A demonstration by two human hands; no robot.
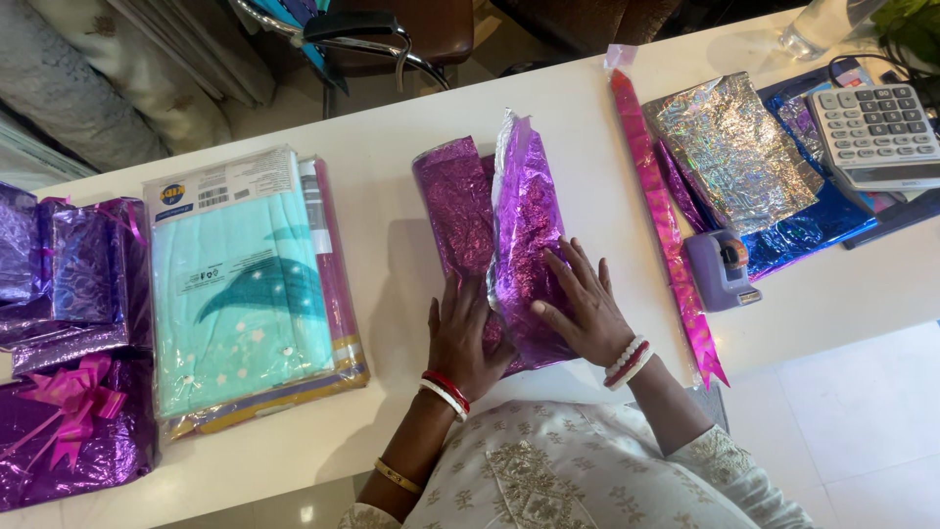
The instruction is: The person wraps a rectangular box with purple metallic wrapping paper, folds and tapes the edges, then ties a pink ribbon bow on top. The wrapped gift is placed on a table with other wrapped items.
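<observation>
the purple parcel (494, 235) lies in the middle of the white table (392, 147), and its long side runs from near to far. the shiny paper looks thin, crinkly and a bit slippery, so it may tear if pulled hard. the left hand (460, 338) lies flat on the near left part with fingers spread. the right hand (586, 306) presses the raised fold with open fingers. it is best held flat at the near end.

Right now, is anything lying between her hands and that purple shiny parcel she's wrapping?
No. Both the left hand and the right hand lie flat on the purple foil parcel itself, with nothing visible between. The pink ribbon and tape dispenser lie off to the right.
</observation>
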